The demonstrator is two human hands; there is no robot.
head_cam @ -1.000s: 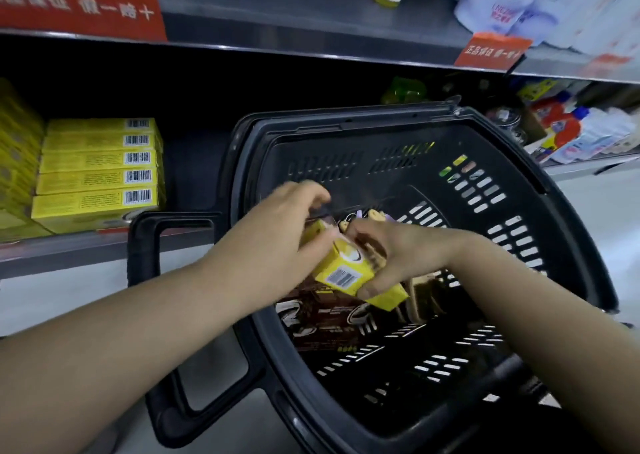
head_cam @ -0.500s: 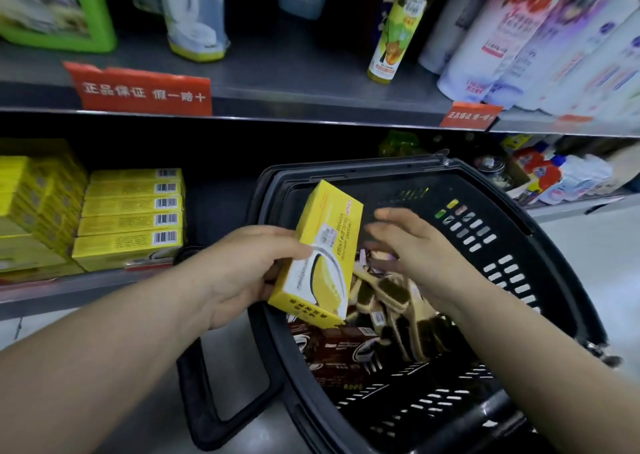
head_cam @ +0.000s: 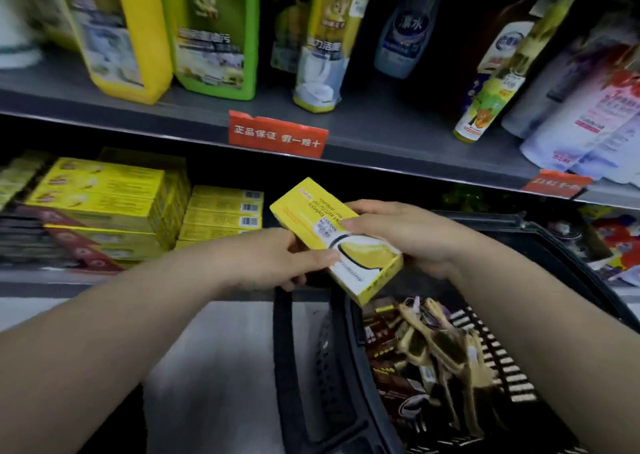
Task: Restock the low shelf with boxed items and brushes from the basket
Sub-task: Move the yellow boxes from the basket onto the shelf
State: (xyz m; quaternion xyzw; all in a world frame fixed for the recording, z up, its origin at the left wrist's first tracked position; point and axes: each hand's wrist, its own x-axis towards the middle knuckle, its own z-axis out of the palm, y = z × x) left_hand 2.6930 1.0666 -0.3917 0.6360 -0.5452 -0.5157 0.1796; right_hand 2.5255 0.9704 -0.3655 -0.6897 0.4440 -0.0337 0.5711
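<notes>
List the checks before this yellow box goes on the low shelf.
1. Grip: left hand and right hand both hold the yellow rectangular cardboard box: ok.
2. Box out of the black plastic basket: ok.
3. Matching stack of yellow boxes on the grey low shelf in view: ok.
4. Box lined up with that stack: not ok, askew.
5. Free room above the stack: cannot tell, dark.

Two hands: left hand (head_cam: 277,263), right hand (head_cam: 408,235). One yellow box (head_cam: 360,259) between them. One black basket (head_cam: 304,367). Two red shelf labels (head_cam: 277,134) (head_cam: 554,185). Five stacked barcode-ended yellow boxes (head_cam: 221,219). One yellow jug (head_cam: 121,34), one green jug (head_cam: 214,30). Brushes (head_cam: 446,346): too tangled to count.
</notes>
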